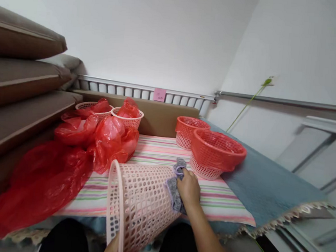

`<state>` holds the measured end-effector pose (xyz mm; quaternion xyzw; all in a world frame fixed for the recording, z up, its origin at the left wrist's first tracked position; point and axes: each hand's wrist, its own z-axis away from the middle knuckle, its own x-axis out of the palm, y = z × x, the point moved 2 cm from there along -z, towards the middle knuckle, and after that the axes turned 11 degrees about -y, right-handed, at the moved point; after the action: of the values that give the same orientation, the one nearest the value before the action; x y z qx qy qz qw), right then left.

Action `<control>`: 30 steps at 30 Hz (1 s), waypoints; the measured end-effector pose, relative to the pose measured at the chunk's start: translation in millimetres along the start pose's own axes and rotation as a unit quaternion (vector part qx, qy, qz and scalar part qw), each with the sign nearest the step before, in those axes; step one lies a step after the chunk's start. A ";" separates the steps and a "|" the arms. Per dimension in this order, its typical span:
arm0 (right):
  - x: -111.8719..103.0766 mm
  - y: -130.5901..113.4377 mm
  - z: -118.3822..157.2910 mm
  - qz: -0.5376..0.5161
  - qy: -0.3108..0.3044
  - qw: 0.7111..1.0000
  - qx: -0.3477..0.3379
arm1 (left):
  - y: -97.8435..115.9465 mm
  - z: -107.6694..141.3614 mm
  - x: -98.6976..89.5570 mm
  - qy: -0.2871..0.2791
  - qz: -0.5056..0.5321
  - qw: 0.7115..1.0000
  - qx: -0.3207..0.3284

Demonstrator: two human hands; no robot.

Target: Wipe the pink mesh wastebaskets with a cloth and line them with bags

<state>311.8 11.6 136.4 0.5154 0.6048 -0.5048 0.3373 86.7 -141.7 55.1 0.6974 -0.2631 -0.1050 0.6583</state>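
Observation:
A pale pink perforated plastic basket [146, 202] lies on its side in front of me, its round open end facing left. My left hand [112, 250] is at the lower rim of that open end, partly hidden by the basket, with its fingers around the rim. Closed on a grey cloth with a light purple edge [175, 191], my right hand [189, 186] presses it against the basket's closed end. Just beyond that hand stand two upright baskets lined with red bags, a nearer one [207, 170] and a farther one [183, 140].
Red plastic bags [49, 174] spread over the left side. Behind them stand two pink baskets [130, 122] [102, 115] with red plastic inside. Stacked cushions [16, 116] rise at the far left. A striped cloth [157, 150] lies beneath, and a metal rail [276, 100] runs along the right wall.

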 end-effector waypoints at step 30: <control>-11.5 -165.0 117.9 -0.261 -0.067 0.912 -0.309 | 8.7 7.8 -33.5 0.224 0.000 0.974 0.028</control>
<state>142.3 -97.9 159.5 0.1743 0.8195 -0.3964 0.3754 52.8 -131.5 55.9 0.7215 -0.1122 0.0610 0.6805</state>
